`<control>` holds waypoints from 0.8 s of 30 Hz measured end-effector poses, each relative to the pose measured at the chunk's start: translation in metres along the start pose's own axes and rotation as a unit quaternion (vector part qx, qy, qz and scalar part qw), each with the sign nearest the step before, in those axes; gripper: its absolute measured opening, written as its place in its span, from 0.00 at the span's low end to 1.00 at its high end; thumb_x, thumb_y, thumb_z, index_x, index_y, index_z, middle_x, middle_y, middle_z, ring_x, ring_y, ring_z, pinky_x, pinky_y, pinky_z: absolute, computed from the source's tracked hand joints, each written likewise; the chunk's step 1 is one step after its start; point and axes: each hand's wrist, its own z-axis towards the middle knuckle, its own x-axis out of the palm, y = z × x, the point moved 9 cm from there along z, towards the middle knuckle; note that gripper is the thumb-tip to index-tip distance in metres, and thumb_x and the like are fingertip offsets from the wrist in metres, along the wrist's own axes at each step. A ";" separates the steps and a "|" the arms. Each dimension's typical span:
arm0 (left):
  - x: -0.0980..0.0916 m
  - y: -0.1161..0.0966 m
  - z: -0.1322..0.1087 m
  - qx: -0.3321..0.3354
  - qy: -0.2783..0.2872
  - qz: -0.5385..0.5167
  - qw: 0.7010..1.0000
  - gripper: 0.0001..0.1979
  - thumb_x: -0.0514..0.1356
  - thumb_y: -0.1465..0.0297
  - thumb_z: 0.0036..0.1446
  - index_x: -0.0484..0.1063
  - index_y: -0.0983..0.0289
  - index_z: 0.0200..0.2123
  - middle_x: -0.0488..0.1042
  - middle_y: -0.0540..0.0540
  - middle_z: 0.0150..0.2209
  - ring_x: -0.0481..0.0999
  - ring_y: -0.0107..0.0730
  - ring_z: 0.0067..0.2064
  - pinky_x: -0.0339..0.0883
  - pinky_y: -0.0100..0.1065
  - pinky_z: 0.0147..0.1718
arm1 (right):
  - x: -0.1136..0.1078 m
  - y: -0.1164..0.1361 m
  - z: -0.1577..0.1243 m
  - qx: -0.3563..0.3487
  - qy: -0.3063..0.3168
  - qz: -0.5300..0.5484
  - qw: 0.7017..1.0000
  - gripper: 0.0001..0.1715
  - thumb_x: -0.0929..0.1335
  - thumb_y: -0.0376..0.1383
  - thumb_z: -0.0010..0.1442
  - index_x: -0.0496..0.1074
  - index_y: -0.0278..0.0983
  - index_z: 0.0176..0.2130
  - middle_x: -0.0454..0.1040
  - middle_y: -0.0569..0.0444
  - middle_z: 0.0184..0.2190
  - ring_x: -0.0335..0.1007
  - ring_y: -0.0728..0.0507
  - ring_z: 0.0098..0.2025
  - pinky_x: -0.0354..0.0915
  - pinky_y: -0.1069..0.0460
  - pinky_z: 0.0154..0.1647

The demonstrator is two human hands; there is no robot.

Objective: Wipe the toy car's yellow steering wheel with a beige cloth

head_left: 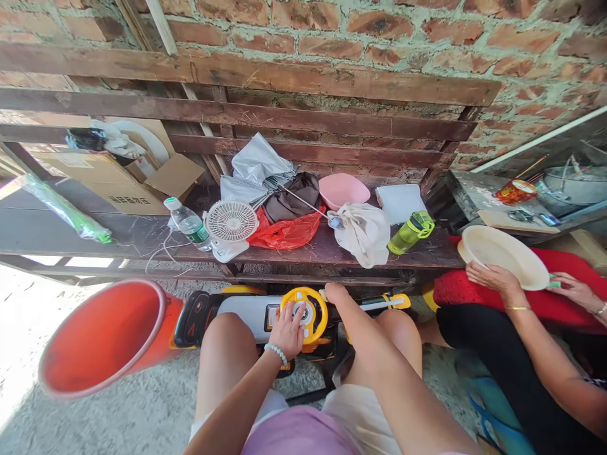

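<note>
I sit astride a white and yellow ride-on toy car (246, 313). My left hand (289, 330), with a pale bead bracelet at the wrist, rests on the yellow steering wheel (308, 313), fingers curled over its lower left rim. My right hand (336, 293) reaches past the wheel's right side and closes on the top of the car's dashboard; its fingers are mostly hidden. My bare knees frame the wheel on both sides.
A large orange bucket (107, 338) lies on its side at left. The dark wooden bench (142, 237) ahead carries a small white fan (231, 222), water bottle (188, 222), red bag (287, 232), pink bowl (342, 189), green bottle (411, 232). At right another person's hands (490, 277) hold a cream plate (505, 254).
</note>
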 end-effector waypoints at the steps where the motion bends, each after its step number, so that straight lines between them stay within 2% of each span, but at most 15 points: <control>1: 0.001 0.001 0.000 0.002 -0.002 0.001 1.000 0.32 0.52 0.70 0.64 0.57 0.62 0.71 0.59 0.69 0.69 0.61 0.59 0.67 0.61 0.55 0.60 | 0.000 -0.001 -0.001 -0.012 0.010 0.014 1.000 0.25 0.78 0.34 0.47 0.81 0.32 0.47 0.83 0.39 0.41 0.81 0.36 0.43 0.73 0.49 0.43; 4: 0.004 0.002 0.000 0.004 -0.004 0.003 1.000 0.32 0.53 0.70 0.64 0.57 0.62 0.71 0.58 0.69 0.69 0.60 0.59 0.68 0.61 0.55 0.60 | -0.002 -0.003 -0.007 -0.052 0.037 0.063 0.996 0.21 0.76 0.29 0.50 0.82 0.40 0.46 0.84 0.49 0.37 0.81 0.42 0.37 0.72 0.54 0.38; 7: 0.003 0.003 0.000 0.006 -0.010 0.005 1.000 0.33 0.53 0.70 0.63 0.58 0.62 0.71 0.59 0.69 0.68 0.61 0.59 0.67 0.60 0.55 0.60 | -0.006 -0.006 -0.011 -0.084 0.045 0.107 0.990 0.25 0.71 0.26 0.54 0.81 0.44 0.49 0.84 0.55 0.38 0.80 0.46 0.35 0.70 0.57 0.35; 10: 0.000 0.003 0.000 0.010 -0.020 0.009 1.000 0.33 0.53 0.70 0.63 0.58 0.62 0.71 0.60 0.69 0.68 0.62 0.58 0.66 0.60 0.55 0.60 | -0.018 -0.010 -0.014 -0.126 0.010 0.140 0.982 0.28 0.70 0.26 0.55 0.79 0.44 0.53 0.84 0.57 0.41 0.80 0.48 0.38 0.69 0.58 0.36; 13: 0.000 0.002 0.001 0.019 -0.023 0.009 1.000 0.33 0.53 0.69 0.63 0.58 0.63 0.71 0.60 0.69 0.68 0.63 0.58 0.66 0.61 0.54 0.59 | -0.030 -0.025 -0.014 -0.117 -0.028 0.086 0.989 0.22 0.72 0.28 0.54 0.82 0.43 0.48 0.84 0.56 0.42 0.79 0.46 0.41 0.68 0.58 0.38; 17: 0.002 0.001 0.002 0.023 -0.023 0.011 0.999 0.32 0.52 0.69 0.64 0.59 0.64 0.71 0.61 0.69 0.67 0.63 0.59 0.66 0.62 0.54 0.58 | -0.044 -0.067 -0.020 -0.041 -0.033 0.015 0.998 0.13 0.75 0.28 0.46 0.84 0.40 0.35 0.84 0.50 0.37 0.80 0.40 0.42 0.68 0.54 0.41; 22: -0.001 0.000 0.001 0.025 -0.027 0.012 0.999 0.31 0.51 0.70 0.64 0.59 0.63 0.71 0.61 0.68 0.67 0.63 0.59 0.66 0.63 0.55 0.58 | -0.075 -0.151 -0.058 0.074 -0.088 -0.034 0.993 0.14 0.76 0.33 0.47 0.84 0.35 0.37 0.83 0.37 0.41 0.80 0.33 0.47 0.69 0.48 0.44; 24: -0.003 -0.001 0.002 0.023 -0.024 0.012 0.999 0.31 0.52 0.69 0.64 0.59 0.63 0.70 0.61 0.69 0.67 0.63 0.59 0.65 0.63 0.55 0.57 | -0.086 -0.180 -0.076 0.104 -0.118 -0.031 0.987 0.14 0.76 0.36 0.49 0.84 0.34 0.38 0.82 0.34 0.41 0.80 0.33 0.45 0.69 0.47 0.43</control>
